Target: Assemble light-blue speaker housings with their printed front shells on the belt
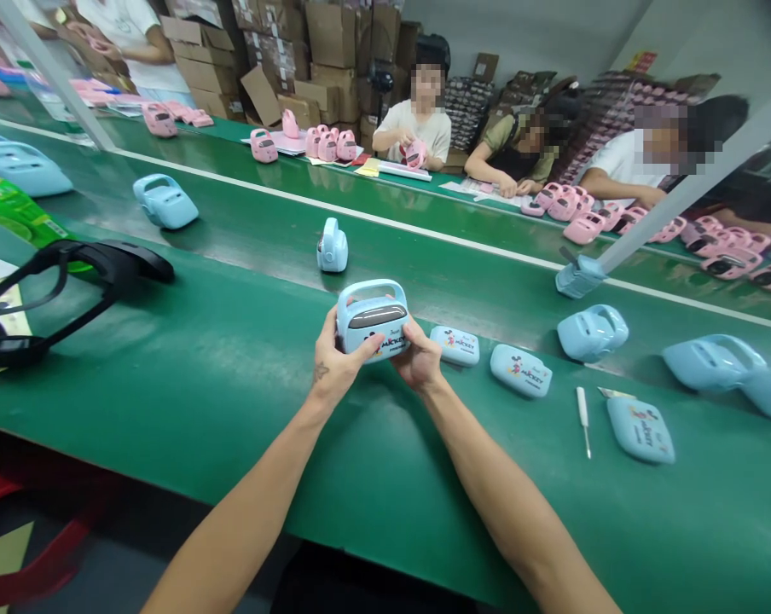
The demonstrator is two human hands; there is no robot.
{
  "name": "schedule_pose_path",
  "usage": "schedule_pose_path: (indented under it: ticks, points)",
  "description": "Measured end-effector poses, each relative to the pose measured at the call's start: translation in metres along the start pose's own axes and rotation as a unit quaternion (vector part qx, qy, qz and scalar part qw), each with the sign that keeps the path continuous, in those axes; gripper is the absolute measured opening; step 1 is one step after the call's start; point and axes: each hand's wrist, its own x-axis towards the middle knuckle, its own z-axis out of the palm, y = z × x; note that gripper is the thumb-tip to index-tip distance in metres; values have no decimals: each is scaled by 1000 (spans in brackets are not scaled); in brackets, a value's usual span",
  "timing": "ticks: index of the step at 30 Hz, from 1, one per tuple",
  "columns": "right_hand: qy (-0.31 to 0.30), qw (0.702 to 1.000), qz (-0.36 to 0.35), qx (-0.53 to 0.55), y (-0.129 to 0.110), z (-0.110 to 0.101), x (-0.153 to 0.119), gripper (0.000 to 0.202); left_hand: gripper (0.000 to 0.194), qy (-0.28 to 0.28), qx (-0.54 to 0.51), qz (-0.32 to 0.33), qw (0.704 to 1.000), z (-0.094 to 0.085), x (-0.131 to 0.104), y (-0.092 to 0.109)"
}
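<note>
Between both hands I hold a light blue plastic case with a carrying handle (373,317), a dark glossy window and a printed "Mickey" front. My left hand (342,351) grips its left side, thumb across the front. At the right edge, my right hand (419,351) closes on it, fingers partly hidden behind. Just right of my hands lie a printed blue cover (455,345) and a second printed cover (521,371). Farther right, a third cover (641,429) lies turned, close to a white-handled screwdriver (582,418). Behind the held case stands another blue handled case (333,247).
More blue cases lie along the green table (187,375), such as one at left (166,203) and one at right (592,331). A black strapped headset (104,273) sits at left beside a green packet (14,209). A slanted post (667,209) rises at right. Co-workers handle pink cases opposite.
</note>
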Motion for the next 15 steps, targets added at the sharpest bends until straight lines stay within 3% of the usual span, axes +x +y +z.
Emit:
schedule_pose_path:
  ticks: [5, 10, 12, 15]
  points:
    - [6, 999, 26, 39, 10, -4, 1, 52, 75, 17, 50, 3, 999, 4, -2, -1]
    - [-3, 995, -21, -102, -1, -19, 8, 58, 87, -26, 37, -36, 998, -6, 9, -9]
    - [-29, 973, -63, -222, -16, -26, 9, 69, 101, -74, 62, -31, 995, -14, 15, -9]
    - [-96, 905, -102, -401, -43, -32, 6, 86, 107, -125, 161, 15, 979, -23, 20, -5]
